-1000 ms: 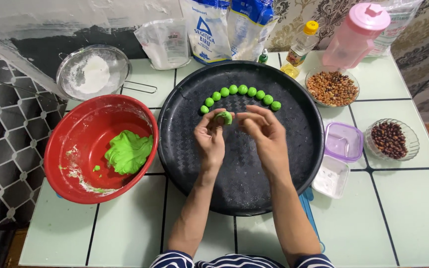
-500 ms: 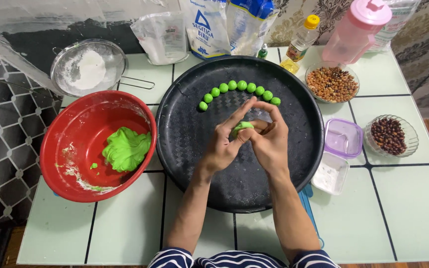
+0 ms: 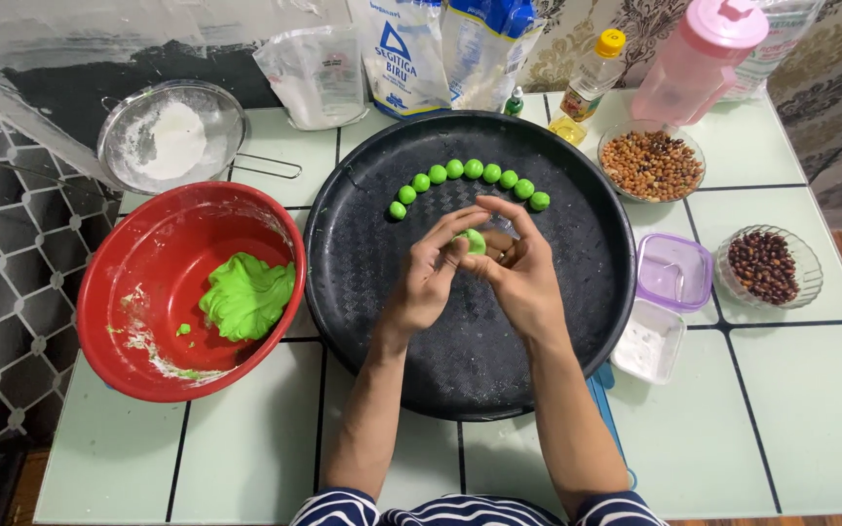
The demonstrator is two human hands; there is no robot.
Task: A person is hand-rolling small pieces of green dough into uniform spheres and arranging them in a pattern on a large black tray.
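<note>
Fingers (image 3: 450,248) pinched round small green dough piece (image 3: 473,241), both sets curled in, tips pressed together on it, prob. to wrap/round it. Left hand (image 3: 428,278) cupped dough from left side, right hand (image 3: 518,278) closed over from right w/ index arched on top. Held just above black round tray (image 3: 363,292), mid-tray, not touching it; likely kept there so finished bit could drop straight to the row.

L to R across scene: honeycomb-pattern grid at far left edge, beside table. Sieve w/ white flour (image 3: 172,141) at back left, handle pointing right. Red bowl (image 3: 129,321) front left, touching tray rim, w/ green dough lump (image 3: 246,297) inside toward right wall, smears + crumbs on floor of bowl; kept near left hand for easy pinching off. Clear flour bag (image 3: 314,78) and white-blue bags (image 3: 445,49) at back. Row of green balls (image 3: 470,177) in arc on tray's far half, just beyond hands, touching or nearly so. Small oil bottle w/ yellow cap (image 3: 592,78), pink jug (image 3: 699,58) back right. Bowl of peanuts (image 3: 650,164) beside tray rim. Purple-lidded box (image 3: 674,271), open white box (image 3: 647,341) near right hand. Glass dish of dark beans (image 3: 765,265) far right.

Surface: pale green tiled table (image 3: 791,429) w/ dark grout lines. Patterned wallpaper behind, wood floor glimpsed at right. Striped sleeves at bottom edge.
</note>
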